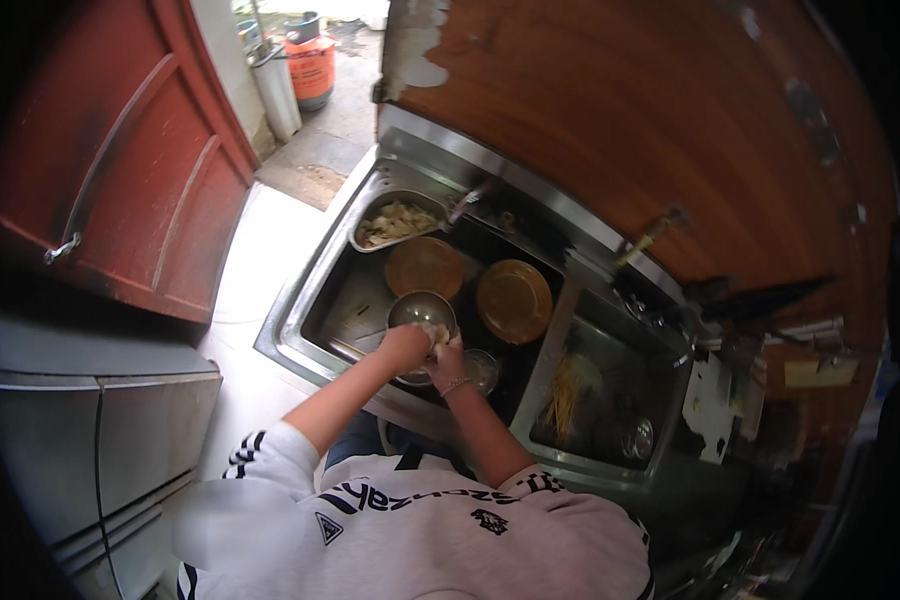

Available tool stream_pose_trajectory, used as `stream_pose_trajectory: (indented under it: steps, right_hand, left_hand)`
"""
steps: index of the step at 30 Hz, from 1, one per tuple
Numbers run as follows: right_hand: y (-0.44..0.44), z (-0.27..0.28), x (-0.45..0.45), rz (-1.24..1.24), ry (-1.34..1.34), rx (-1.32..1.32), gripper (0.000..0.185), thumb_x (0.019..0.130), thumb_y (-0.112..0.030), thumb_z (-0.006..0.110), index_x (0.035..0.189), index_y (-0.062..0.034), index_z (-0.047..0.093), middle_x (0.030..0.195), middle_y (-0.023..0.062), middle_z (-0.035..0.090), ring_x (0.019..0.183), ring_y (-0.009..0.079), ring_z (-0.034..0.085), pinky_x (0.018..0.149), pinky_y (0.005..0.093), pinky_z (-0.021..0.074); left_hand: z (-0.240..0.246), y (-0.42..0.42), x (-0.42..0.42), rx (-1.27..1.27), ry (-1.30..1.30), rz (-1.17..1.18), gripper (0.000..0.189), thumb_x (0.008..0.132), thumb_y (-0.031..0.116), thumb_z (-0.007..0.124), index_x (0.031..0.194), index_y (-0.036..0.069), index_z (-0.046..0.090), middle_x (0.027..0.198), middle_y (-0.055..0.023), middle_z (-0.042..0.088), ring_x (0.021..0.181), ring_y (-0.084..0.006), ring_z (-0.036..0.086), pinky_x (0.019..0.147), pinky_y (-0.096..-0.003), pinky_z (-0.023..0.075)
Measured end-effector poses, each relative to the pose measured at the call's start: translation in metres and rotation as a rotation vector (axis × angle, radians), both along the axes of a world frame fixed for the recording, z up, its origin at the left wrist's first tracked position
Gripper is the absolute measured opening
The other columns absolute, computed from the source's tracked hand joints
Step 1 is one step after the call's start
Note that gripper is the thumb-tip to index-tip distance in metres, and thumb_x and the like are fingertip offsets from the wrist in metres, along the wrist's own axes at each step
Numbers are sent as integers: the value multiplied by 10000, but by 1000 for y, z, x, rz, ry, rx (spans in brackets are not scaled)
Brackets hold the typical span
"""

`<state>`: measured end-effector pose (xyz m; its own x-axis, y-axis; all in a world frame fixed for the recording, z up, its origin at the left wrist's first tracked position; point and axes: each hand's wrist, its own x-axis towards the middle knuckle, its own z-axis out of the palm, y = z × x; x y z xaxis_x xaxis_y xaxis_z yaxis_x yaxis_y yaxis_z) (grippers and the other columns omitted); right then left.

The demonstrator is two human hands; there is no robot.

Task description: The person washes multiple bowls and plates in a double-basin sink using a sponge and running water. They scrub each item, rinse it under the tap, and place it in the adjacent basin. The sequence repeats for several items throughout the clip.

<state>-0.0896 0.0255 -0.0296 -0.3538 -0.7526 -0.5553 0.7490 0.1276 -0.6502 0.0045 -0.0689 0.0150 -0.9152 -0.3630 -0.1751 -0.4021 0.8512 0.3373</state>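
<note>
My left hand (409, 346) and my right hand (447, 361) meet over the near rim of a round metal bowl (422, 306) in the large sink basin. Between them they hold a small pale clump (441, 334), probably of food; its exact kind is too blurred to tell. A bracelet circles my right wrist. Just right of that hand sits a clear round dish (481, 371). Pale cut food pieces (399, 223) fill a metal container (358, 241) at the basin's far left corner.
Two brown round plates (424, 268) (514, 301) lie beyond the bowl, below the faucet (468, 201). The smaller basin (607, 334) at right holds yellowish sticks (564, 394) and a shiny glass-like item (642, 437). A red door (120, 150) stands at left, beside a doorway.
</note>
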Motion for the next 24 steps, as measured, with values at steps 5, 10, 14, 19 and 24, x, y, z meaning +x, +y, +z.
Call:
stream_pose_trajectory:
  steps: [5, 10, 14, 19, 24]
  right_hand:
    - [69, 21, -20, -64, -51, 120, 787, 696, 171, 356, 1390, -185, 252, 1293, 143, 401, 1120, 376, 499, 744, 607, 540]
    - [103, 44, -61, 27, 84, 65, 769, 728, 134, 344, 1421, -181, 232, 1394, 141, 343, 1196, 374, 457, 725, 552, 573]
    - [111, 48, -68, -22, -43, -13, 761, 733, 125, 335, 1424, -178, 236, 1334, 128, 403, 1124, 367, 515, 713, 544, 579]
    - [113, 26, -87, 9, 99, 84, 703, 750, 81, 372, 1411, -145, 293, 1214, 155, 495, 1001, 317, 595, 732, 520, 574]
    - [121, -21, -101, -396, -217, 139, 261, 824, -21, 497, 1073, 45, 537, 1024, 139, 604, 873, 264, 629, 637, 393, 538]
  left_hand:
    - [-33, 25, -47, -170, -207, -320, 219, 752, 285, 612, 773, 80, 685, 812, -132, 679, 754, -292, 669, 615, -403, 531]
    - [-39, 64, -78, 216, -49, -405, 167, 748, 201, 597, 775, 51, 667, 816, -162, 657, 767, -300, 658, 639, -387, 533]
    - [-24, 67, -85, 103, 67, -17, 318, 706, 174, 654, 963, -5, 600, 980, -184, 589, 831, -382, 600, 715, -421, 504]
    - [-15, 85, -63, 50, 55, -341, 267, 803, 172, 541, 1001, 1, 597, 1006, -169, 588, 999, -299, 564, 946, -428, 412]
    - [-16, 103, -48, -20, -8, -534, 239, 815, 172, 508, 968, 47, 642, 1020, -127, 614, 1041, -269, 572, 928, -412, 436]
